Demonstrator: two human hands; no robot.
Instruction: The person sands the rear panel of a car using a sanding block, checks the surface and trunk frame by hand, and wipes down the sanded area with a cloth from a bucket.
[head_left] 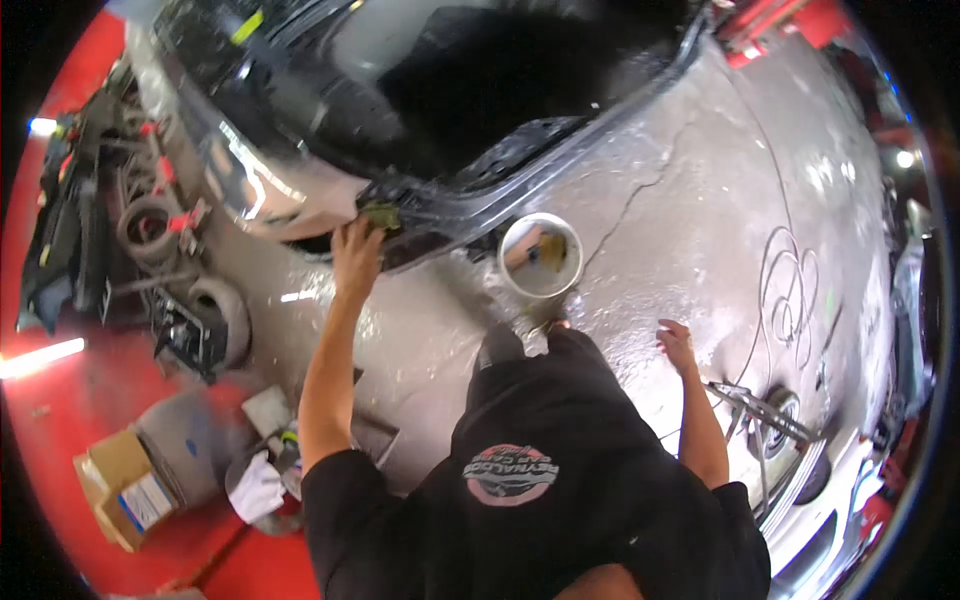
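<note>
My left hand (357, 255) reaches to the edge of the dark car's body, its fingers on a yellow-green sponge or cloth (380, 216). That piece lies against the car beside a glossy fender panel (270, 190); its exact kind is hard to make out. Off to the right, my right hand (677, 343) hangs in the air over the floor, holding nothing, its fingers apart and a little bent. Between the hands, a white bucket (541, 286) stands on the floor near my feet, with something yellowish inside.
Car parts and a tire (220, 320) lie on the left. A cardboard box (115, 480) and a white cloth (257, 488) are at lower left. On the right, a thin hose or cable (790, 300) coils on the wet-looking floor near a metal frame (765, 410).
</note>
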